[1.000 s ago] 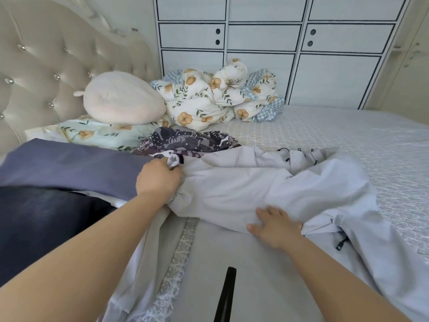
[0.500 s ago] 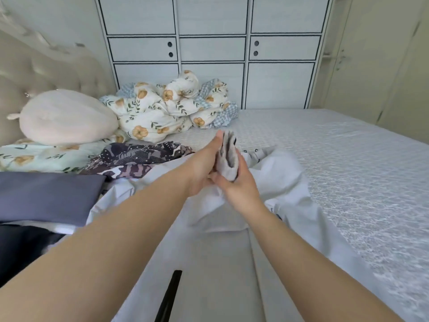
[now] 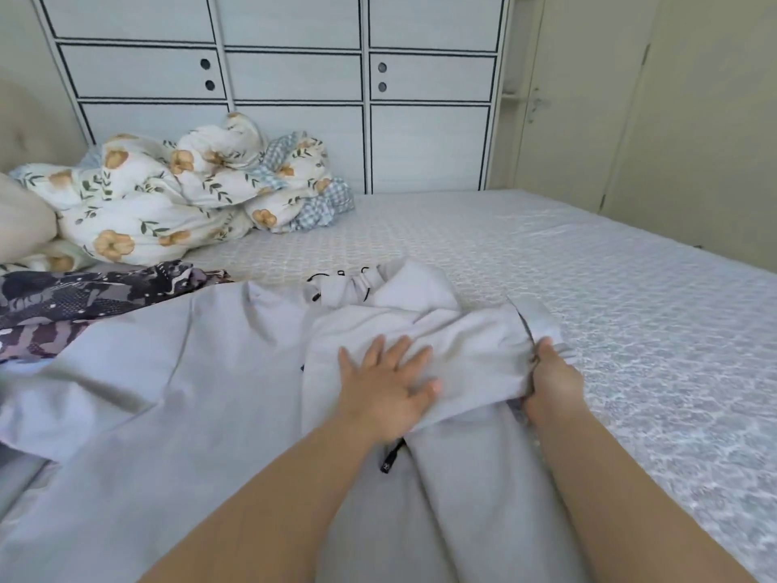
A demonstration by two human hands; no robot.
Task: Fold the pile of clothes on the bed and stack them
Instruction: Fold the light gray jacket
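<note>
Two hands are working one pale grey hooded jacket on the bed: left hand pressing flat, right hand gripping its folded edge. Folding is barely beginning; a dark patterned garment is waiting unfolded.

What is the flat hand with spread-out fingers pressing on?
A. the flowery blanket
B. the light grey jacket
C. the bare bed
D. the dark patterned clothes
B. The left hand lies flat, fingers spread, on a folded-over part of the light grey jacket, while the right hand grips that fold's edge.
</note>
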